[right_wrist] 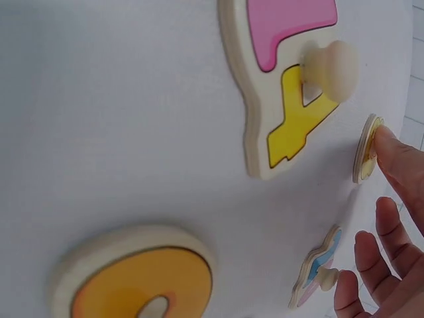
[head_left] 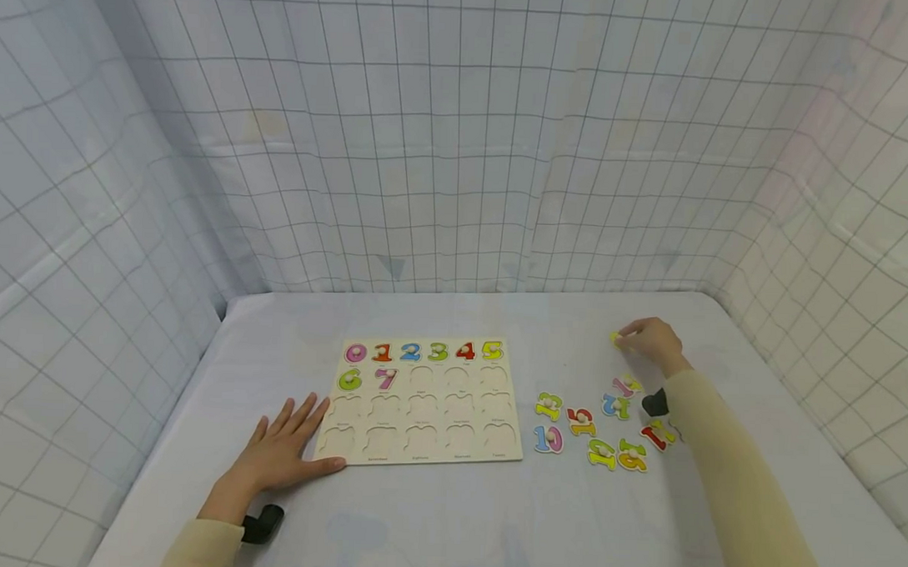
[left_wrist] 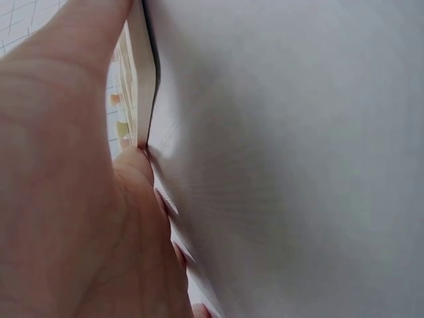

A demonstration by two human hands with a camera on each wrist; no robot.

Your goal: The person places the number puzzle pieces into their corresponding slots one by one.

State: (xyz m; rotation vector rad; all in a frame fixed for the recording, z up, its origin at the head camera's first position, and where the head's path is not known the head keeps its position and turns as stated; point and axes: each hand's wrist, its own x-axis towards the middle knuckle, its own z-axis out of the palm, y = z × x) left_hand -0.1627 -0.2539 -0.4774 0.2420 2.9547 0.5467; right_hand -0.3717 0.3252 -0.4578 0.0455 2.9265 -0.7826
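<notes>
A cream number puzzle board [head_left: 427, 463] lies on the table with the numbers 0 to 7 set in its upper rows; its other recesses show bare. My left hand [head_left: 283, 451] rests with fingers spread at its lower left, thumb over the bottom corner. The left wrist view shows the board's side edge [left_wrist: 142, 73] against that hand. Beyond the loose pieces, my right hand [head_left: 653, 340] pinches a yellow number piece [head_left: 616, 339]. In the right wrist view a fingertip [right_wrist: 385, 142] touches this yellow piece [right_wrist: 366, 151], seen edge-on; its number cannot be read.
Several loose knobbed number pieces lie right of the board, among them a red-and-orange 15 [head_left: 581, 421] and a blue-and-pink 10 [head_left: 549, 439]. A pink-and-yellow piece [right_wrist: 258, 106] is near the right wrist. A gridded white curtain [head_left: 459, 150] surrounds the table.
</notes>
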